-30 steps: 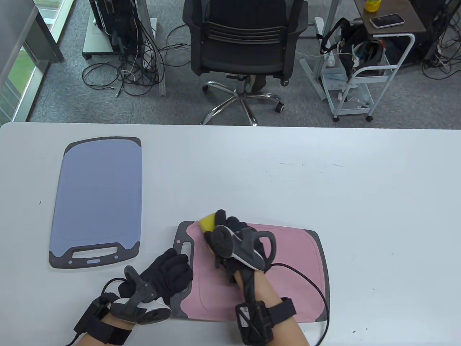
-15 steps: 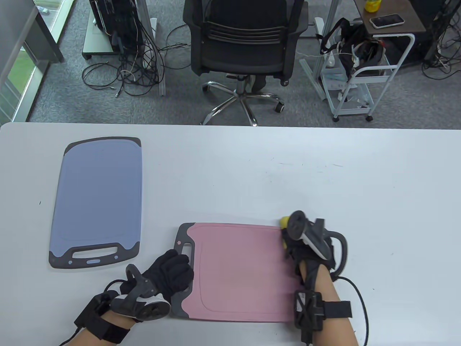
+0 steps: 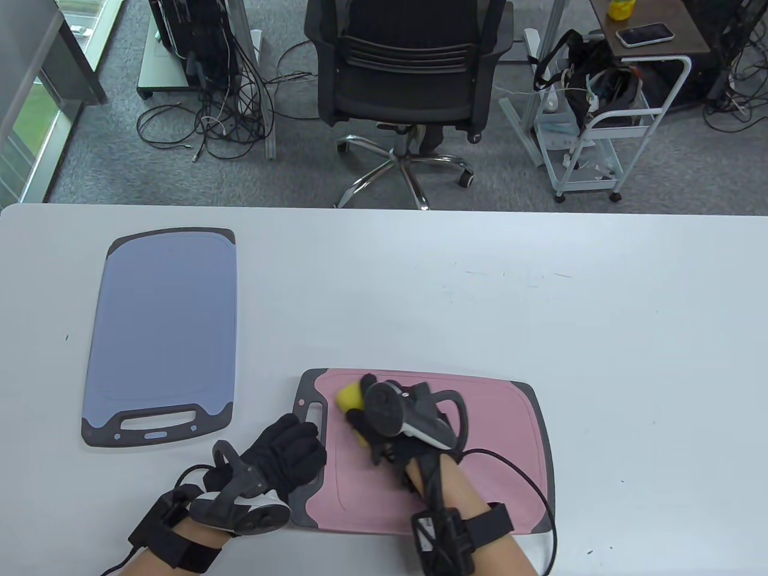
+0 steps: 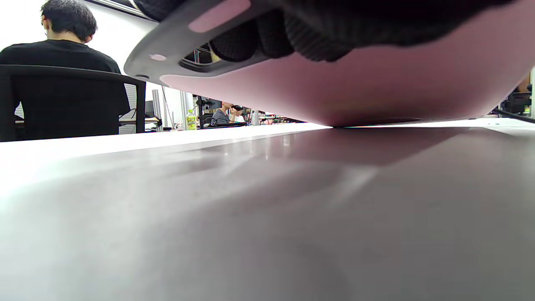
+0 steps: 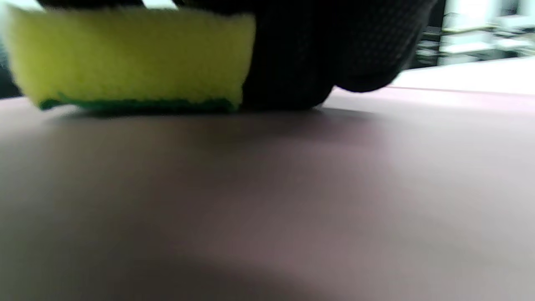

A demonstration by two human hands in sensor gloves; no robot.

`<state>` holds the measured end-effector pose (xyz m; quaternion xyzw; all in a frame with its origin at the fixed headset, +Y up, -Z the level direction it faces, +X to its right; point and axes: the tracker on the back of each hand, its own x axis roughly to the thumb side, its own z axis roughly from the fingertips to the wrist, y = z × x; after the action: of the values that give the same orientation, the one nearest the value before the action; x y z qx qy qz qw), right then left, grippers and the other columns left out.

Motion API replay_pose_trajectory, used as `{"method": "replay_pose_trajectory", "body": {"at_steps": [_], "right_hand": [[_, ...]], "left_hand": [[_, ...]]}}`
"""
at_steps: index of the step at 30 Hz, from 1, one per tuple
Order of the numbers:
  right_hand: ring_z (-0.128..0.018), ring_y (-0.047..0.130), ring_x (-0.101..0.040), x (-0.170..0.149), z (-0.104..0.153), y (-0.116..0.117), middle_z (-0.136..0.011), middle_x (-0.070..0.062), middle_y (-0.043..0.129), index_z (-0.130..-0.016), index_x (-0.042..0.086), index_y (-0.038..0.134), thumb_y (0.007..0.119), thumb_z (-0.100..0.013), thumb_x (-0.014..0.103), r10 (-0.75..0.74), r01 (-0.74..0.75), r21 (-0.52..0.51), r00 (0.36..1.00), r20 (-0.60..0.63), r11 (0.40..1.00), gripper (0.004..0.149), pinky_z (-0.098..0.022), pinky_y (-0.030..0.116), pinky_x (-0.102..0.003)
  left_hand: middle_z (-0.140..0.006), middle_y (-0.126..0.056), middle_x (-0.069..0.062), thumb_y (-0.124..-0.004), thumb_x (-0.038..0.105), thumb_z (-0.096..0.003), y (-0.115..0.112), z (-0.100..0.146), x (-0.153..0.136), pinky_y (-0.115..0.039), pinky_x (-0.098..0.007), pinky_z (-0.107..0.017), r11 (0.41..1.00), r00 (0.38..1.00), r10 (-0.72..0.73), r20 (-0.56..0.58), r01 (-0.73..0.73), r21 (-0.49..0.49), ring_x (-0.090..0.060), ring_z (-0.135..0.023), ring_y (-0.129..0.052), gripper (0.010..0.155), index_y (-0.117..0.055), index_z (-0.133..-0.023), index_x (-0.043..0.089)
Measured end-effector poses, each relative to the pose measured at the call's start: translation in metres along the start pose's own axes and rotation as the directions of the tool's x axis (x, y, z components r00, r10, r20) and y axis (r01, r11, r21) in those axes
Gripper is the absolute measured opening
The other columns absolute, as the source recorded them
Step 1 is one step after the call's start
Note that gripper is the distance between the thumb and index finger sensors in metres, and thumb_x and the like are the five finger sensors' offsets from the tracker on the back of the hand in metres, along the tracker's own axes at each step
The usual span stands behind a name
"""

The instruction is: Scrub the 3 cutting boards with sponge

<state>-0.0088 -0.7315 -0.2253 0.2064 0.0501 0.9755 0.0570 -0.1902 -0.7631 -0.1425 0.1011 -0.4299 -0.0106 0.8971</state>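
A pink cutting board [image 3: 480,432] with grey ends lies near the table's front edge. My right hand [image 3: 375,414] grips a yellow sponge [image 3: 350,397] and presses it on the board's left part. In the right wrist view the sponge [image 5: 129,58] sits green side down on the pink surface [image 5: 267,188]. My left hand [image 3: 288,447] grips the board's grey handle end. The left wrist view shows those fingers [image 4: 271,37] curled at the handle slot, and that end of the board [image 4: 376,83] is raised off the table. A blue cutting board [image 3: 162,324] lies flat at the left.
The white table [image 3: 540,312] stretches to the right and behind the pink board. An office chair [image 3: 408,72] and a small cart [image 3: 600,138] stand on the floor beyond the far edge. A cable runs from my right wrist across the board's right part.
My right hand swept the sponge from the board's left part to its far right corner and back to the left. My left hand stayed on the handle end.
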Motion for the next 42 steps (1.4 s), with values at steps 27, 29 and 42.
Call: {"method": "replay_pose_trajectory", "body": {"at_steps": [27, 29, 42], "right_hand": [[-0.056, 0.091, -0.018, 0.009, 0.033, 0.011, -0.082, -0.005, 0.082, -0.107, 0.017, 0.063, 0.066, -0.052, 0.06, 0.109, -0.109, -0.004, 0.994, 0.018, 0.994, 0.07, -0.047, 0.081, -0.04], [-0.055, 0.091, -0.02, -0.027, 0.041, 0.014, -0.082, -0.006, 0.082, -0.107, 0.017, 0.063, 0.068, -0.052, 0.059, 0.046, -0.047, -0.003, 0.993, -0.109, 0.999, 0.07, -0.047, 0.08, -0.041], [-0.052, 0.092, -0.022, -0.204, 0.126, 0.023, -0.079, -0.012, 0.083, -0.104, 0.007, 0.065, 0.069, -0.053, 0.054, 0.103, -0.072, 0.074, 0.681, -0.725, 0.995, 0.069, -0.044, 0.08, -0.043]], "left_hand": [[-0.099, -0.066, 0.003, -0.078, 0.036, -0.0595, 0.0, -0.004, 0.009, -0.057, -0.056, -0.078, 0.997, 0.998, -0.064, 0.012, 0.064, -0.04, -0.026, -0.104, -0.069, 0.046, -0.052, -0.097, 0.028], [-0.099, -0.066, 0.003, -0.078, 0.037, -0.0597, 0.0, -0.005, 0.01, -0.057, -0.056, -0.078, 0.996, 0.997, -0.071, 0.018, 0.072, -0.044, -0.026, -0.104, -0.069, 0.047, -0.052, -0.097, 0.028], [-0.1, -0.064, 0.003, -0.077, 0.037, -0.0604, -0.001, -0.007, 0.013, -0.056, -0.057, -0.078, 0.994, 0.996, -0.082, 0.025, 0.084, -0.067, -0.026, -0.105, -0.067, 0.048, -0.049, -0.098, 0.027]]}}
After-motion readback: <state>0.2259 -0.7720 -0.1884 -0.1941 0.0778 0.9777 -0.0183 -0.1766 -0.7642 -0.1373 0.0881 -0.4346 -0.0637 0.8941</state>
